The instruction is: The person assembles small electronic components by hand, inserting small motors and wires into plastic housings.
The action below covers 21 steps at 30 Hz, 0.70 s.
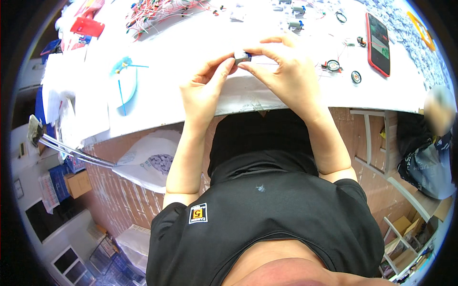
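Over the white table [162, 90], a small grey motor-like part [242, 57] with a dark blue end is held between both hands. My left hand [202, 93] pinches its left side between thumb and fingers. At its blue end, my right hand [293, 71] has thumb and index finger closed on it, with the other fingers curled above. The fingertips hide part of its surface. Several similar grey and blue parts [296, 25] lie beyond my right hand. To the right of that hand are a small round speaker [333, 66] with red wire and another speaker [356, 76].
A tangle of red and white wires [162, 12] lies at the far left. Further left are a light blue dish [126, 88] with blue sticks and a red plastic piece [88, 27]. A red-cased phone [379, 45] rests at the right. Below the table stands a white bag [145, 159].
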### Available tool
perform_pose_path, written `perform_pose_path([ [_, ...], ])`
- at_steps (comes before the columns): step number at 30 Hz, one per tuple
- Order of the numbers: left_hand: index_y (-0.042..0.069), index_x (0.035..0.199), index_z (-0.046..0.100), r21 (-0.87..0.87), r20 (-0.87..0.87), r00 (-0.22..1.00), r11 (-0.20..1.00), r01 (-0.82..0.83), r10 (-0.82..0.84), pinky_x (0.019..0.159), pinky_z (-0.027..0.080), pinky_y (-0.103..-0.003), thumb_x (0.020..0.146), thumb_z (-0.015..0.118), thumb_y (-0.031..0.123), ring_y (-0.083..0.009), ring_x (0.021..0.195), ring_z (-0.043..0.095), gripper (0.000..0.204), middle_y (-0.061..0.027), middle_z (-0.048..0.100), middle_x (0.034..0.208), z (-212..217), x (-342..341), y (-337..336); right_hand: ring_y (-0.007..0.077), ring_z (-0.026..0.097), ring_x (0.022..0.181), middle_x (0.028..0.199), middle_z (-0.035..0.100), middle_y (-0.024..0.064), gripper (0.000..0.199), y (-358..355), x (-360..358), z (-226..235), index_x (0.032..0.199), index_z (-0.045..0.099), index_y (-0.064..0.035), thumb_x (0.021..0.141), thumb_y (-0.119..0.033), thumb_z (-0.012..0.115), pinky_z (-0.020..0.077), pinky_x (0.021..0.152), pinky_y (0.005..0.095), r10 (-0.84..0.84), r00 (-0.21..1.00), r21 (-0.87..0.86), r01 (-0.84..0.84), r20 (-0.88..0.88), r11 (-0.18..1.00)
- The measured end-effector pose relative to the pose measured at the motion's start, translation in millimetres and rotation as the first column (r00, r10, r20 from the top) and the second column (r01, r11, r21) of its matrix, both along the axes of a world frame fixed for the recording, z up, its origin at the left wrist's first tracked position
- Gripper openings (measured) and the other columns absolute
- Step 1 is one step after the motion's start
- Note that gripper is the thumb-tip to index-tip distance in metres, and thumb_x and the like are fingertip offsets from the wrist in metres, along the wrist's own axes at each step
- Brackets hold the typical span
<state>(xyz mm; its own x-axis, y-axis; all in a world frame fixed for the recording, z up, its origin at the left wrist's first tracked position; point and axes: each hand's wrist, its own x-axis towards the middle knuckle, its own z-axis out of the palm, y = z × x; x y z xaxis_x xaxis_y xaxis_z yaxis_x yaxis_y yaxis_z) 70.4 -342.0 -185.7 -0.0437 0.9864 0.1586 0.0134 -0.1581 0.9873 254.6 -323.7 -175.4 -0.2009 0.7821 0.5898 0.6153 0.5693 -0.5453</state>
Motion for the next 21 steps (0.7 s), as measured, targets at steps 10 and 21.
perform_pose_path([
  [10, -0.004, 0.117, 0.072, 0.14, -0.004, 0.998, 0.988, 0.068, -0.068, 0.093, 0.057, -0.029, 0.092, 0.067, -0.009, -0.0176, 0.101, 0.072, 0.025, -0.0139, 0.075, 0.108, -7.5, -2.8, -6.0, 0.0222, 0.067, 0.101, 0.102, 0.072, 0.0093, 0.025, -3.5, 5.5, 2.3, 0.104, 0.079, -0.0072, 0.079, -0.009, 0.081, 0.0536, 0.089, 0.0333, 0.056, 0.994, -0.088, -0.064, -0.093, 0.994],
  [21, -0.003, 0.116, 0.073, -0.009, 0.068, 0.997, 0.999, 0.042, -0.041, 0.09, 0.059, -0.03, 0.095, 0.069, -0.001, -0.0203, 0.097, 0.074, 0.022, -0.0142, 0.076, 0.105, -2.3, -6.8, -5.1, 0.0223, 0.063, 0.114, 0.111, 0.072, 0.0088, 0.028, 7.1, 30.5, 5.0, 0.117, 0.077, -0.0065, 0.089, -0.009, 0.075, 0.0484, 0.102, 0.0365, 0.309, 0.899, -0.303, -0.402, -0.311, 0.864],
])
